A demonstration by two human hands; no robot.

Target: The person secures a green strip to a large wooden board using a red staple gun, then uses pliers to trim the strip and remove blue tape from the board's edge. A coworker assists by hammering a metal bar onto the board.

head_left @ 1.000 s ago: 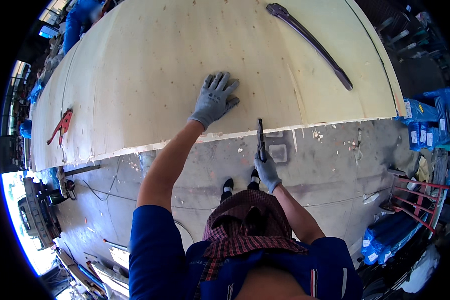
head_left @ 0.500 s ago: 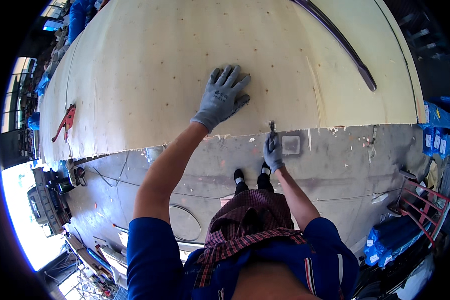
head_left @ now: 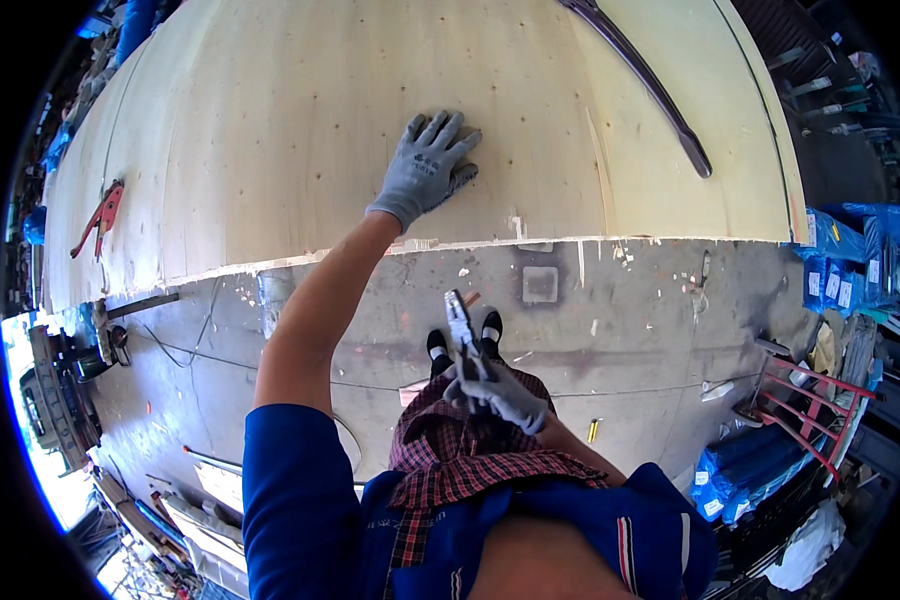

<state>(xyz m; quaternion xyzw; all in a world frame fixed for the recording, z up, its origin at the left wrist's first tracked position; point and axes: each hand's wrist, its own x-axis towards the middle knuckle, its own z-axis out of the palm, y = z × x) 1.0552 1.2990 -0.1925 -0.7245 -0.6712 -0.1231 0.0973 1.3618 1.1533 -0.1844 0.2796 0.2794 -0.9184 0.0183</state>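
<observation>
My left hand (head_left: pixel 425 172), in a grey work glove, lies flat with fingers spread on a large plywood sheet (head_left: pixel 290 130), near its ragged front edge. My right hand (head_left: pixel 505 395), gloved too, is closed round the handles of a pair of pliers (head_left: pixel 460 325) in front of my body. The metal jaws point away from me, apart from the sheet. A small brown sliver (head_left: pixel 472 298) shows beside the jaw tips; whether they grip it I cannot tell. On the sheet's edge, right of my left hand, is a pale chipped spot (head_left: pixel 517 226).
A red-handled hand tool (head_left: pixel 100 215) lies at the sheet's left, and a long dark curved bar (head_left: pixel 660 100) at its far right. Wood chips dot the concrete floor (head_left: pixel 630 320). To the right stand a red metal cart (head_left: pixel 805 400) and blue-wrapped bundles (head_left: pixel 832 280).
My right hand has pulled the pliers back from the sheet's edge toward my body, and a pale chipped spot shows at that edge. My left hand stays flat on the sheet.
</observation>
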